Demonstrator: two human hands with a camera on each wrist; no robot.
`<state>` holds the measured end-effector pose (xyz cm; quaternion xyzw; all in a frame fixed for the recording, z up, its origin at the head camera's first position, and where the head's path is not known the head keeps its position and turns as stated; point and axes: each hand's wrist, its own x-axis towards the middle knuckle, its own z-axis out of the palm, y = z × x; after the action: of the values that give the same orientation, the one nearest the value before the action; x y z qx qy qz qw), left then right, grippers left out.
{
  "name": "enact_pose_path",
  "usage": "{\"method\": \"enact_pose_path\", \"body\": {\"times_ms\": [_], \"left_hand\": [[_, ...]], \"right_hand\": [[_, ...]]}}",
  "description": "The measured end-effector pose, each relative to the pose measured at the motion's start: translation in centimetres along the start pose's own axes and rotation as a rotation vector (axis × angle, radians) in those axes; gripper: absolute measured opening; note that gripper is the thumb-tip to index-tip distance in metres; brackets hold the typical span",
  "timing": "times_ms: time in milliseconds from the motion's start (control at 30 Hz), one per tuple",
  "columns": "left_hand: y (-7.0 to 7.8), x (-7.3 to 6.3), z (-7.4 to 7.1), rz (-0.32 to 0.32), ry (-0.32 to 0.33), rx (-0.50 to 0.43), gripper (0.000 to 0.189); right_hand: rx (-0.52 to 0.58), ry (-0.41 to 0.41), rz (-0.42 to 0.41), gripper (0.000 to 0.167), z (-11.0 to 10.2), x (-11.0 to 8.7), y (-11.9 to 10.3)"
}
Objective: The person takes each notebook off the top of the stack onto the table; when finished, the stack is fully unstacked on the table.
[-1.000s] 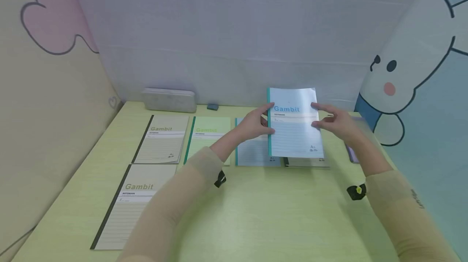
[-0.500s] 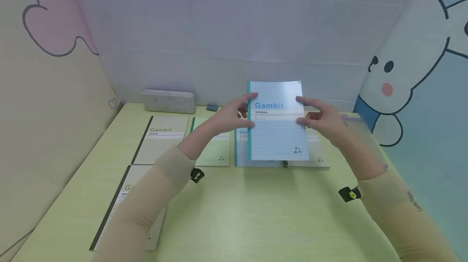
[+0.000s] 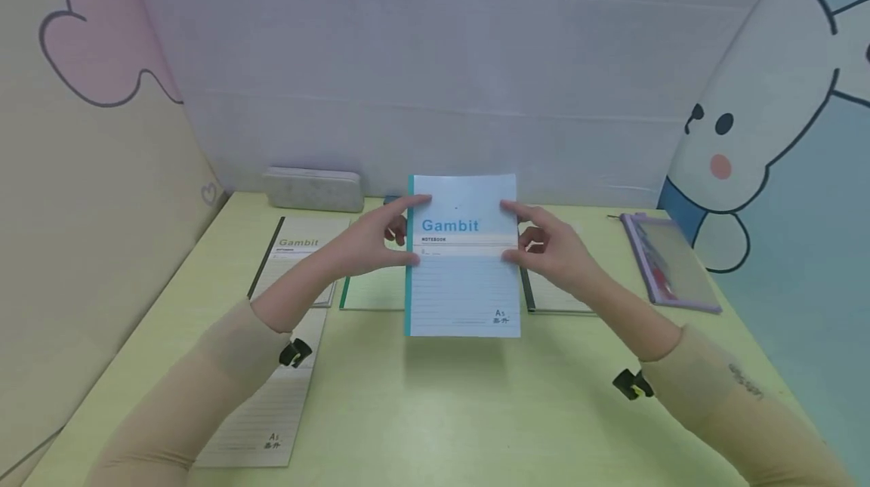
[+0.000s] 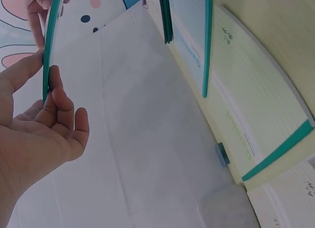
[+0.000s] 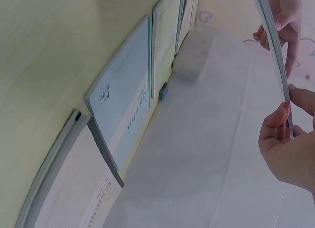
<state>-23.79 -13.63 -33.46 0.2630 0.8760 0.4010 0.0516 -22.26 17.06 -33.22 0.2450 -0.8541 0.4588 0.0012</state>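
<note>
The left hand (image 3: 370, 241) grips the spine edge of a blue Gambit A5 notebook (image 3: 462, 283) at its nine o'clock side, index finger and thumb lying over the cover and the other fingers curled beside the spine. At the three o'clock edge the right hand (image 3: 560, 249) pinches in the same way. Between them the notebook is raised off the table (image 3: 462, 434), its cover toward the head camera and its teal spine to the left; the wrist views show it edge-on and slightly bowed. A shadow falls on the tabletop below it.

Behind it, a second blue Gambit notebook (image 5: 123, 92) lies flat, well seen only from the wrists. Just beyond the left thumb, between eight and nine o'clock, is a green notebook (image 3: 374, 291). A dark-spined notebook (image 3: 557, 294) lies toward four o'clock. Farther out, a white Gambit notebook (image 3: 302, 234) sits at nine o'clock, and a lower white notebook (image 3: 258, 419) at eight, partly covered by the left sleeve (image 3: 197, 389). A grey pencil case (image 3: 314, 189) and a small blue block (image 4: 222, 154) rest at ten o'clock. At three o'clock is a purple-edged pouch (image 3: 680, 260), something red showing inside.
</note>
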Motion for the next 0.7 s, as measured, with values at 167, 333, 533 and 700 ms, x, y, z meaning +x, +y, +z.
{"method": "enact_pose_path", "body": {"times_ms": [167,333,533,700], "left_hand": [[-1.2,-2.6,-0.6,-0.062,-0.012,0.006,0.087],[-2.6,-5.1,-0.6,-0.137,-0.058,-0.020,0.094],[-4.8,-7.6,0.3,-0.184,-0.110,-0.007,0.097],[-6.1,-9.4,1.1,-0.257,-0.149,0.004,0.101]], "right_hand": [[-0.077,-0.035,-0.018,0.073,2.7,0.0,-0.3],[-0.131,-0.095,-0.034,0.073,5.3,-0.2,-0.4],[-0.141,-0.186,-0.025,0.072,8.1,-0.8,-0.2],[-0.132,-0.264,-0.006,0.074,10.5,-1.3,0.5]]}}
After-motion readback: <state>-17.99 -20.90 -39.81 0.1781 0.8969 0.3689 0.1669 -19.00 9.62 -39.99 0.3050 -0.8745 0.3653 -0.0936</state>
